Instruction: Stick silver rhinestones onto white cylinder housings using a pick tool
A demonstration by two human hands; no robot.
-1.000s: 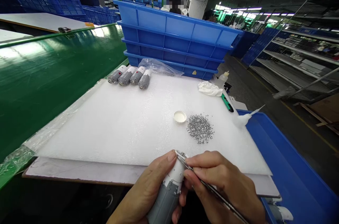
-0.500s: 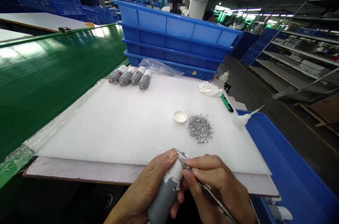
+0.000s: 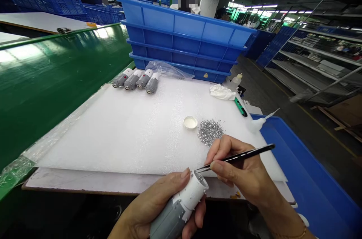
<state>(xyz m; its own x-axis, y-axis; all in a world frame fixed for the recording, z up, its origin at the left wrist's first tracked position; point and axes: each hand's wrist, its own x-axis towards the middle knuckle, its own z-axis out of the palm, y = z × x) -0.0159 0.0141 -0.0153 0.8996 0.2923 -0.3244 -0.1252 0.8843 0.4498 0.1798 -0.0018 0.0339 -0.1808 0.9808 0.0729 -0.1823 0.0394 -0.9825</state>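
My left hand (image 3: 158,199) is wrapped round a grey and white plastic cylinder (image 3: 181,209), tilted with its open white end up and to the right. The thumb lies along the rim. My right hand (image 3: 240,171) pinches dark tweezers (image 3: 249,153), whose silvery tips reach to the cylinder's open end. Whether the tips hold anything is too small to tell. Just behind the right hand lies a pile of small silvery pieces (image 3: 209,132) on the white foam sheet (image 3: 113,137). A small round cream-coloured dish or cap (image 3: 190,122) sits to the left of the pile.
Several similar cylinders (image 3: 137,80) lie at the back left. Stacked blue bins (image 3: 183,43) stand behind. At the right are a white cloth (image 3: 222,92), a green-handled cutter (image 3: 240,107), a squeeze bottle (image 3: 257,124) and a large blue bin (image 3: 305,163).
My right hand has turned and lifted, so the tweezers now lie flatter, pointing left. The cylinder has tilted right, and its open end now shows.
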